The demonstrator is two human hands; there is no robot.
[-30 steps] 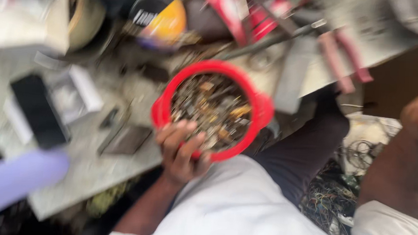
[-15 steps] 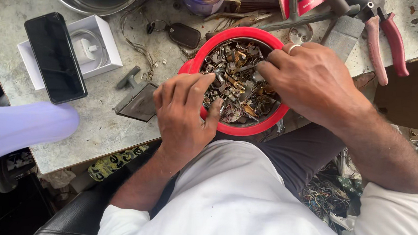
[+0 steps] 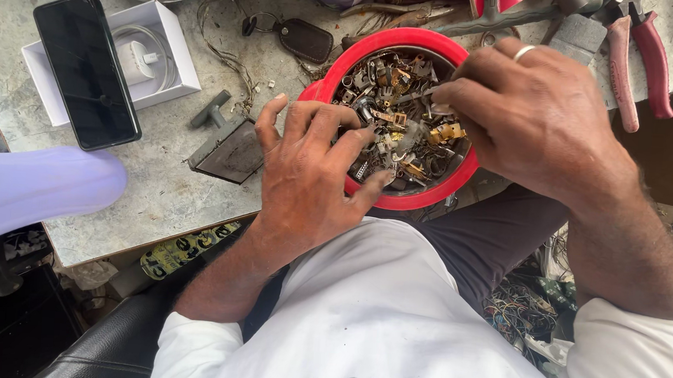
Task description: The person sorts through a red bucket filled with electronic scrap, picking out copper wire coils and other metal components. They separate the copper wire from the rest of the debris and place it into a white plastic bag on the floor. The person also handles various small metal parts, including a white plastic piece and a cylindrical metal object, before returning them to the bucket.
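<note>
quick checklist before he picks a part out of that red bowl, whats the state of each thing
1. Red bowl fully on the worktop: not ok, its near rim overhangs the edge above his lap.
2. Left hand steadying the bowl: ok, it lies over the near rim with fingertips in the metal parts.
3. Right hand in place: ok, its fingers reach into the parts from the right.
4. A part already pinched: cannot tell, the right fingertips are hidden among the pieces.
5. Phone away from the bowl: ok, it rests on the white box at the left.
</note>
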